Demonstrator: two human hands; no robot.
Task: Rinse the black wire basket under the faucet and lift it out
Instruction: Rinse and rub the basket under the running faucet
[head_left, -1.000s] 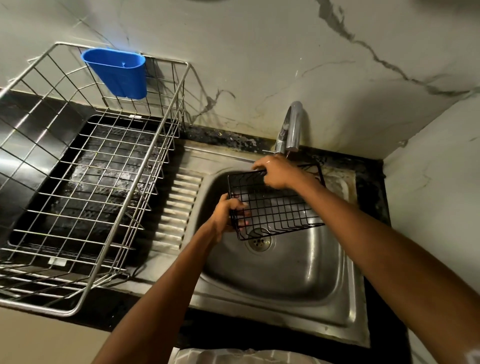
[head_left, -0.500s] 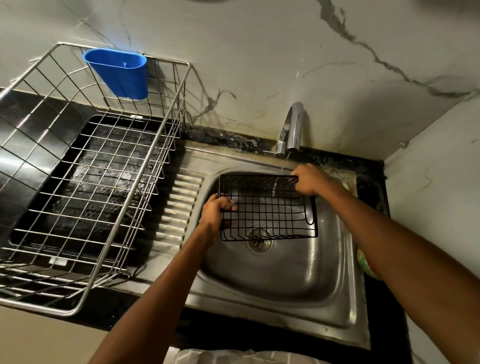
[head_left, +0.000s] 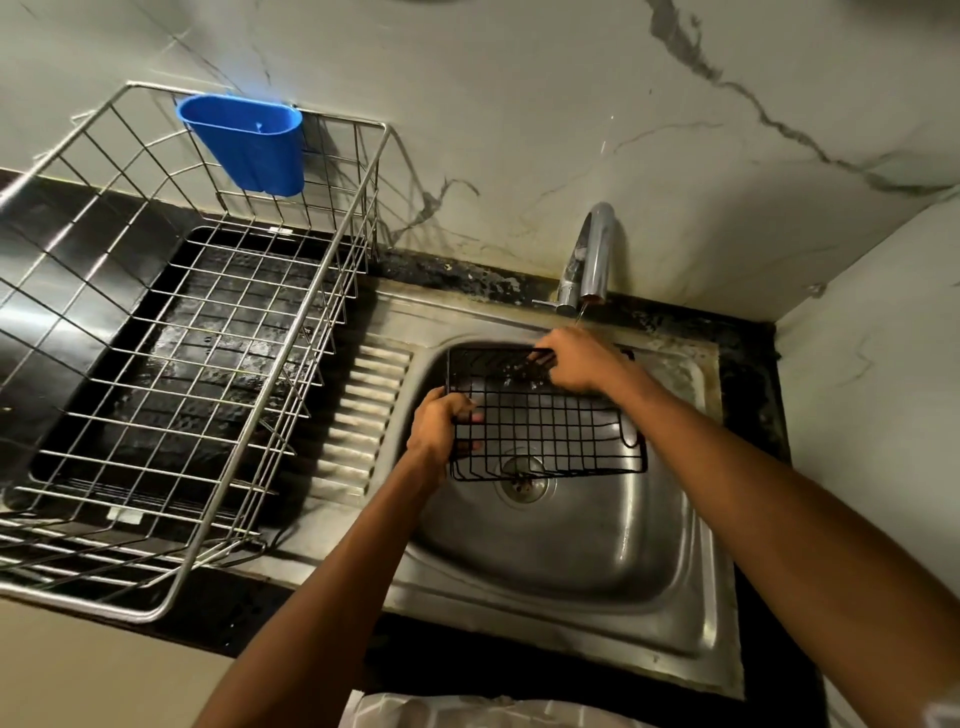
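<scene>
The black wire basket sits in the middle of the frame, held over the steel sink with its near edge above the drain. The left hand grips the basket's left side, fingers curled round the wires. The right hand is at the far edge of the basket, just below the faucet; its fingers are bent down onto the wires, though motion blur there hides whether they close round them. A thin stream of water falls from the faucet spout toward the right hand.

On the left side of the frame a large silver dish rack stands on the dark counter over a black drip tray. A blue plastic cup hangs on the rack's back rail in the upper left. Behind everything runs a pale marble wall with grey veins.
</scene>
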